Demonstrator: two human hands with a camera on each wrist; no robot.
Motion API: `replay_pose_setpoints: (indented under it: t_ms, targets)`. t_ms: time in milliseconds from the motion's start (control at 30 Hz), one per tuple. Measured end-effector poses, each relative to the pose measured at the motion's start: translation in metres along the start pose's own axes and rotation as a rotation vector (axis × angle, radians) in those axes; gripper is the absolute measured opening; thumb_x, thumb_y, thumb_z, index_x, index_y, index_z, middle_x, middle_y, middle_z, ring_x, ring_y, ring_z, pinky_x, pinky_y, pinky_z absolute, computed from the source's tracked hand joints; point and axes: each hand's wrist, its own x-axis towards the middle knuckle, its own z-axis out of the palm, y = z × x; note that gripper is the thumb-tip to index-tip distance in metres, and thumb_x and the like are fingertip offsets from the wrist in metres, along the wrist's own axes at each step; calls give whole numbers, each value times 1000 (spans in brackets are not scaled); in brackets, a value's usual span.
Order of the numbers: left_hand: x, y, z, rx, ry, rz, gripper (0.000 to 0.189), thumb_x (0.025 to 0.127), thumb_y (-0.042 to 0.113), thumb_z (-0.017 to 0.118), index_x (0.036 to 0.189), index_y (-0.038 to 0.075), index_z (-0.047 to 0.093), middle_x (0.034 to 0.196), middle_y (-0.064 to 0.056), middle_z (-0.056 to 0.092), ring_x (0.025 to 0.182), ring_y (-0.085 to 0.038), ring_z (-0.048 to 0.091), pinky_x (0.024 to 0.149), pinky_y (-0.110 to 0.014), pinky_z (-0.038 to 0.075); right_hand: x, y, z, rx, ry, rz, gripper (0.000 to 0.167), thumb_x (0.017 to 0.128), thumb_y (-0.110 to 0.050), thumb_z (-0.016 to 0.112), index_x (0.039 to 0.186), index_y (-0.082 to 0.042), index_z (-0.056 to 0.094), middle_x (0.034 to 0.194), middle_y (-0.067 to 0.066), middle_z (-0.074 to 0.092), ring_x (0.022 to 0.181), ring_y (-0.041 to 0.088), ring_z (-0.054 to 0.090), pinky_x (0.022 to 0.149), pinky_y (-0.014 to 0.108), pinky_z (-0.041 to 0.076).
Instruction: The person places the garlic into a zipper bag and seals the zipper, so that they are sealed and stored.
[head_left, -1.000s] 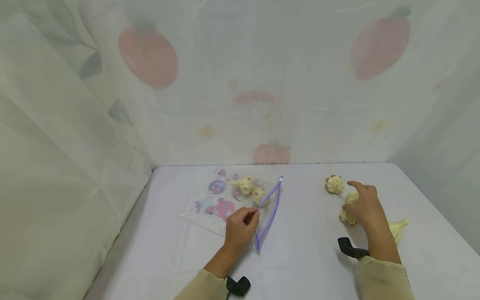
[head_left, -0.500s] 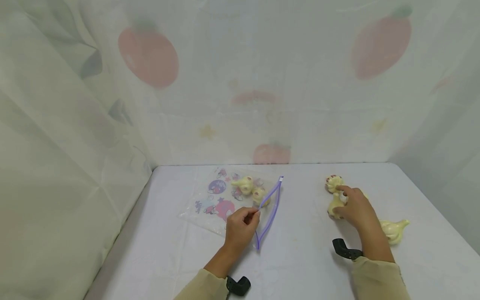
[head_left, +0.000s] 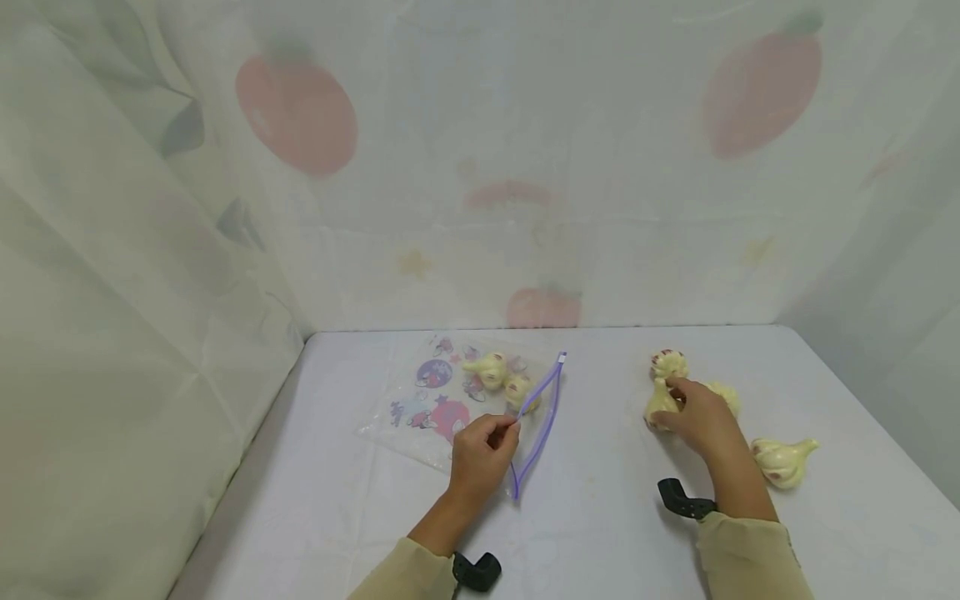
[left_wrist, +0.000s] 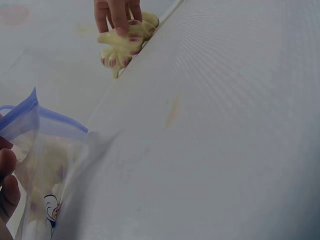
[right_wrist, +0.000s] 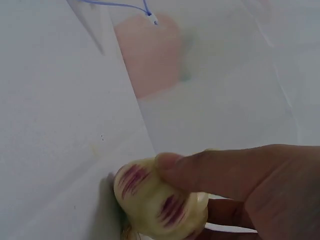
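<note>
My left hand (head_left: 478,458) pinches the purple zip edge (head_left: 542,442) of a clear printed zip bag (head_left: 405,425), and the bag's mouth gapes to the right. Inside lie two garlic bulbs, one (head_left: 491,372) with its stem to the left and another (head_left: 517,390) close to the mouth. At the right, my right hand (head_left: 707,421) grips a cream garlic bulb (head_left: 660,407) between thumb and fingers. In the right wrist view the thumb (right_wrist: 175,167) presses on this bulb's purple-streaked side (right_wrist: 155,200). The left wrist view shows the bag's blue-purple rim (left_wrist: 62,122) standing up.
Behind the held bulb sits a garlic bulb (head_left: 670,363) with reddish streaks. Another bulb (head_left: 724,395) is partly hidden by my right hand, and one more (head_left: 783,462) lies right of my forearm. A white cloth (head_left: 592,533) covers the table; a fruit-printed curtain (head_left: 637,208) hangs behind.
My right hand has come down around a garlic bulb and shifted it left, away from the bulbs at the right. The left hand and the bag have stayed in place.
</note>
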Motion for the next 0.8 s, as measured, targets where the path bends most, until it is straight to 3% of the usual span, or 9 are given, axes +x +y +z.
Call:
replay_pose_setpoints:
  t_ms: [200,367,800]
  targets:
    - [0,1,0,-1,-4,0,4,87,9,72,84,8,75,71,2,67,59,-3,56,54,-13,48,0,4,3,5,-52,11,82,91,-44,66,151,1,31,146,31,41,131,54,38,101,66,38]
    - [1,2,0,-7,-7,-7,6,87,11,72,85,6,75,71,2,67,60,-3,56,54,-13,48,0,7,6,-10,-79,-18,82,91,-52,63,148,1,35,148,36,33,133,57,32,103,70,33]
    - [1,4,-2,-7,-11,-12,5,87,9,72,84,6,75,71,0,67,60,-4,56,55,-13,48,-1,6,9,48,-65,-54,73,90,-37,66,146,1,38,147,36,36,132,57,35,102,69,34]
